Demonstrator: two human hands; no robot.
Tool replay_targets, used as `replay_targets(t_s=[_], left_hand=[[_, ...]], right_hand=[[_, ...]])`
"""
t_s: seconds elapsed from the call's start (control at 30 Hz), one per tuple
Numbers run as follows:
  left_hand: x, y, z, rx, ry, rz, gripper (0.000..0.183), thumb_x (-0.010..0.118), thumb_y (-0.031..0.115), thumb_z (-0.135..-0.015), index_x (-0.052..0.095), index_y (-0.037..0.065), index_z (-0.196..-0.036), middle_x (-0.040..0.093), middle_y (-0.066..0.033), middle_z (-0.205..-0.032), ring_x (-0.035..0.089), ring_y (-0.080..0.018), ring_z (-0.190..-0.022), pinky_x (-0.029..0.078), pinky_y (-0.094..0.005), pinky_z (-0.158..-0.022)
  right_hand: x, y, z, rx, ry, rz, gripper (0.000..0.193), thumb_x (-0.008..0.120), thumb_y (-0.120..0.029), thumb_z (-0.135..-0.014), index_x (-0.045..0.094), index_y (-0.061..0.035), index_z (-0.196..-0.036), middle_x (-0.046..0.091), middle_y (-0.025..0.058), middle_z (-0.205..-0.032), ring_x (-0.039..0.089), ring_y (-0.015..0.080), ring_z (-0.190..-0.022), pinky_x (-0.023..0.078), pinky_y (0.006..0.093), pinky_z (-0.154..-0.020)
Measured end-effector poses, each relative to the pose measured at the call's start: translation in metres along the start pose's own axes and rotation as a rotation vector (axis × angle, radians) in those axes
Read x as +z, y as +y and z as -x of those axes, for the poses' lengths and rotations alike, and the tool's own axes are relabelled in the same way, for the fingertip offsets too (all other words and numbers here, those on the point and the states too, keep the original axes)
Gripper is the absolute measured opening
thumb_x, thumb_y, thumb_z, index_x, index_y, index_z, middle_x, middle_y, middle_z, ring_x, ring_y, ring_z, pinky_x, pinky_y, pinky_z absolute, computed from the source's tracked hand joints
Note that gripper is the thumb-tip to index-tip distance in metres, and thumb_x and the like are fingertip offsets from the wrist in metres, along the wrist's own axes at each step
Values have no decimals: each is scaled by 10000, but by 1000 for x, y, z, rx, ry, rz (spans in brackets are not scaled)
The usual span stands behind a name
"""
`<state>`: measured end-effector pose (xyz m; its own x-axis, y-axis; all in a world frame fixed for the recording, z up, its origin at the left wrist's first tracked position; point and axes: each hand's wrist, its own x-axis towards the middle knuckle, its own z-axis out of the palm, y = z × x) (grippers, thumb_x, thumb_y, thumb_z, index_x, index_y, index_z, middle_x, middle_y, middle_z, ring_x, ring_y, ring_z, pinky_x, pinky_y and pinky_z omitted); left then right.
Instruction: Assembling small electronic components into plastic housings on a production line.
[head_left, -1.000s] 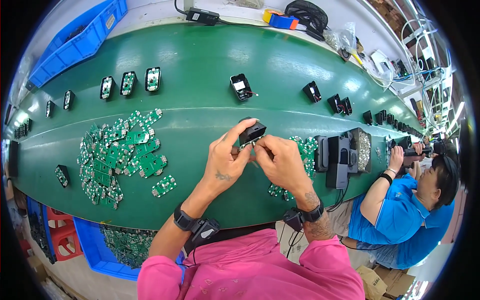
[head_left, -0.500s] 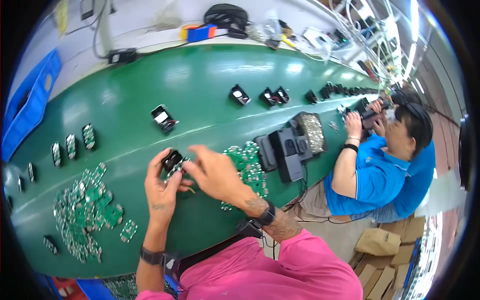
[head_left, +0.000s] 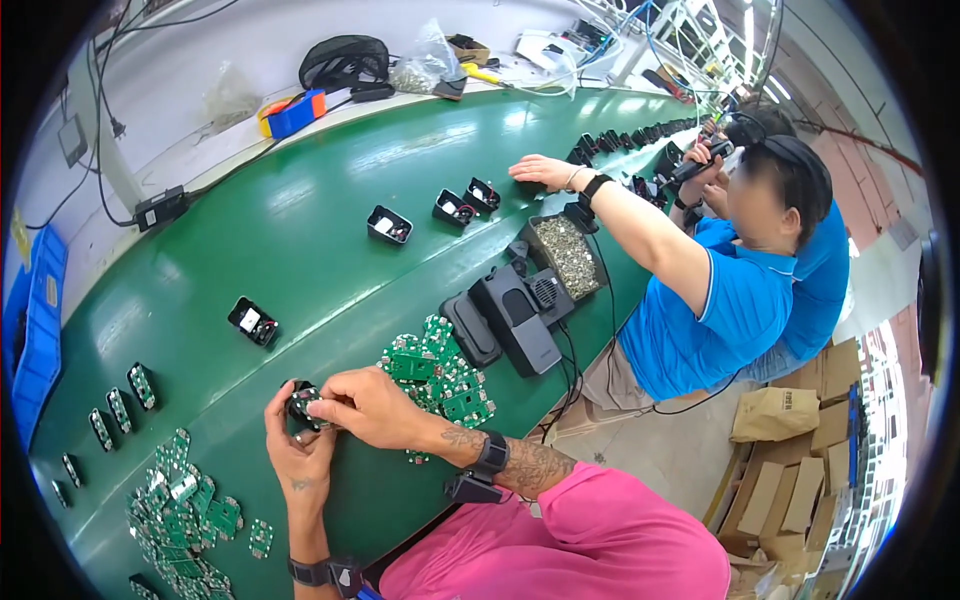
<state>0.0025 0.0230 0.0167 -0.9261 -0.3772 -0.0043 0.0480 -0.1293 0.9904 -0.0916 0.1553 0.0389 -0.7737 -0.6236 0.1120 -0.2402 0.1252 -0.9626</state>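
Note:
My left hand (head_left: 296, 452) is closed around a small black plastic housing (head_left: 290, 392), held just above the green table. A green circuit board (head_left: 303, 404) sits at the housing's open top; how deep it lies inside is hidden by fingers. My right hand (head_left: 372, 408) is closed, its thumb and fingertips pressed against that board. A pile of green circuit boards (head_left: 465, 395) lies just beyond my right wrist. Another heap of boards (head_left: 180, 515) is left of my left forearm, with one loose board (head_left: 261, 538) beside it.
Open black housings (head_left: 252, 322) stand in a line on the green table (head_left: 330, 290). Several board-filled housings (head_left: 141, 386) stand at left. Black devices (head_left: 515, 318) and a bin of small metal parts (head_left: 568, 256) are at right. A co-worker's hand (head_left: 545, 172) touches a housing. A blue crate (head_left: 40, 330) is far left.
The view has swung, shifting the scene. My right fingers, raised before, now press on the board in the housing. The co-worker's arm has stretched out across the table to a black housing.

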Motion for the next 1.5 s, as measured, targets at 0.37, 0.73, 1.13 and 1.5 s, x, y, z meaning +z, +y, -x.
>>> replay_targets(t_s=[0.37, 0.73, 1.13, 1.5], left_hand=[[-13, -10, 3, 302, 223, -377, 465, 584, -38, -861, 594, 7, -1324, 609, -147, -1257, 630, -230, -1099, 528, -319, -897], [4, 9, 7, 319, 139, -309, 595, 502, -127, -827, 548, 86, -1379, 629, -172, -1302, 708, -248, -1012, 576, -327, -807], [-12, 16, 7, 77, -89, 166, 415, 510, 5, -971, 507, 39, -1385, 584, -152, -1227, 690, -194, -930, 634, -278, -692], [-5, 10, 8, 41, 52, 98, 277, 523, 150, -1029, 600, 43, -1272, 678, -95, -946, 654, -134, -557, 522, -237, -446]], right_hand=[[15, -20, 9, -34, -151, 36, 292, 659, -233, -917, 638, 32, -797, 600, 188, -643, 570, 298, -548, 423, 401, -530], [4, -25, 24, -168, 83, 346, 224, 684, -165, -921, 654, 11, -786, 532, 99, -575, 474, 161, -486, 363, 331, -472], [15, -23, 19, -6, 159, 350, 308, 724, -200, -913, 647, 13, -705, 493, 11, -500, 410, 65, -471, 311, 281, -436], [34, -21, 20, -45, 93, 235, 404, 578, -149, -984, 512, -59, -1372, 665, 199, -909, 692, 286, -778, 530, 412, -677]])
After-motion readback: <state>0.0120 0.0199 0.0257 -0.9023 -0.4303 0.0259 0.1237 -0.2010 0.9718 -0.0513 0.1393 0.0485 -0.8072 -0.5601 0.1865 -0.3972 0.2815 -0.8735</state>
